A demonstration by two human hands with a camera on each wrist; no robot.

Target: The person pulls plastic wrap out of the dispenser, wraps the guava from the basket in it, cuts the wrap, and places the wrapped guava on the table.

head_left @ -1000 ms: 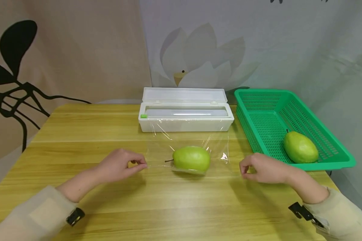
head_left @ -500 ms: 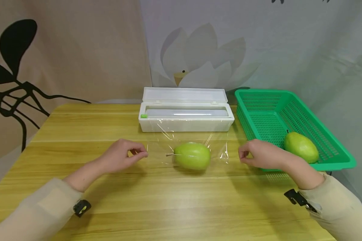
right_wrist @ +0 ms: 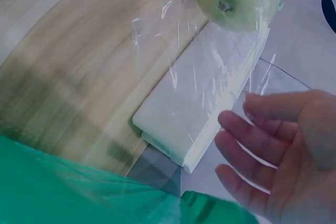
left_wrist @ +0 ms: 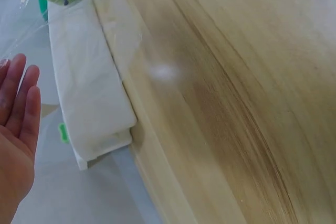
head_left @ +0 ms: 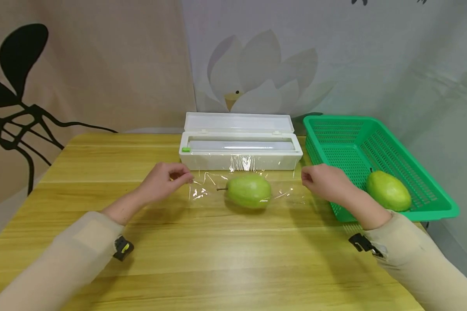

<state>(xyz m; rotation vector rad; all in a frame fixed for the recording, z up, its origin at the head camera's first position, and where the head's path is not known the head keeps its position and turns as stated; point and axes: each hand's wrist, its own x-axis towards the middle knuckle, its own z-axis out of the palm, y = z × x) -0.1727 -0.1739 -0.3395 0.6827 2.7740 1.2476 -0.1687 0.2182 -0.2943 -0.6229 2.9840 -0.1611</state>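
Observation:
A green pear (head_left: 249, 192) with a thin stem pointing left lies in front of a white cling film dispenser (head_left: 218, 163). Clear cling film (head_left: 200, 190) stretches from the dispenser toward the hands and overlaps the pear. At the film's left edge, my left hand (head_left: 167, 181) pinches it between thumb and forefinger. My right hand (head_left: 327, 183) pinches the right side, its fingertips turned toward the pear. The right wrist view shows creased film (right_wrist: 173, 51) over the pear's end, with the right hand (right_wrist: 273, 148) beside it. The left hand (left_wrist: 16, 129) is partly cut off in its wrist view.
A green plastic basket (head_left: 323, 157) stands at the right, close by the right hand, with a second pear (head_left: 388, 191) inside. The dispenser's lid (head_left: 239, 123) is raised toward the curtain (head_left: 140, 65). The wooden table (head_left: 233, 259) extends toward the person.
Both hands have moved forward toward the dispenser, drawing the film's edges with them. The film is slacker and more wrinkled, and the pear has shifted slightly toward the dispenser.

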